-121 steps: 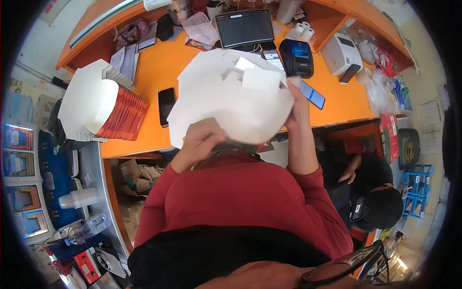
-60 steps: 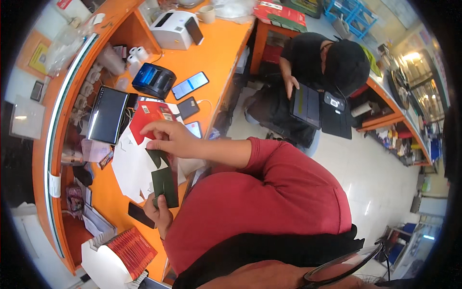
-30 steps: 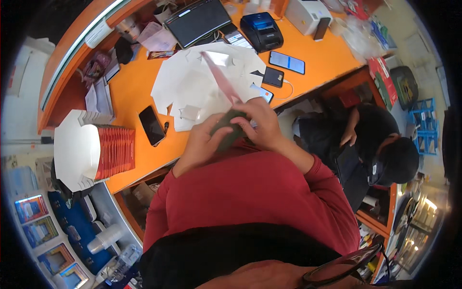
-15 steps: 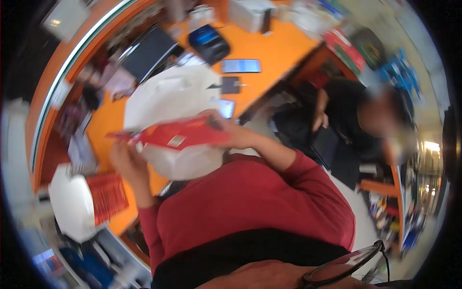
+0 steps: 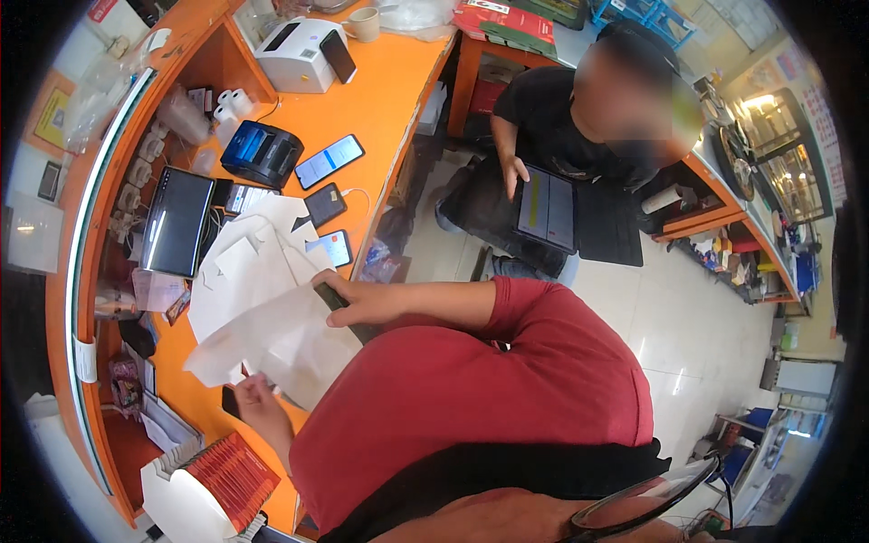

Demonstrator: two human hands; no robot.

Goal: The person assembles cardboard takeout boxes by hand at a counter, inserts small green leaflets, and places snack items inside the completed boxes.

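Note:
A thin whitish sheet [image 5: 262, 339] is tilted over a pile of white card pieces [image 5: 244, 258] on the orange counter. My left hand [image 5: 261, 405] pinches the sheet's near left edge with curled fingers. At its far right edge, my right hand [image 5: 353, 299] is closed around a dark, narrow object [image 5: 329, 295], whose kind I cannot make out. The object lies against the sheet. A dark flat thing [image 5: 233, 403] shows beside my left hand. Nearer me, a white holder [image 5: 176, 502] contains a row of red cards [image 5: 233, 480].
Three phones, one being this phone [image 5: 329, 161], lie on the counter [image 5: 376, 100] near a black printer [image 5: 262, 152]. A monitor [image 5: 178, 222] and a white printer [image 5: 294, 54] stand further along. To the right, a seated person [image 5: 543, 118] has a tablet [image 5: 546, 210].
The red piece spanning both hands is no longer seen; a whitish sheet is between them now. My hands are lower, and the view has turned, showing more floor at right.

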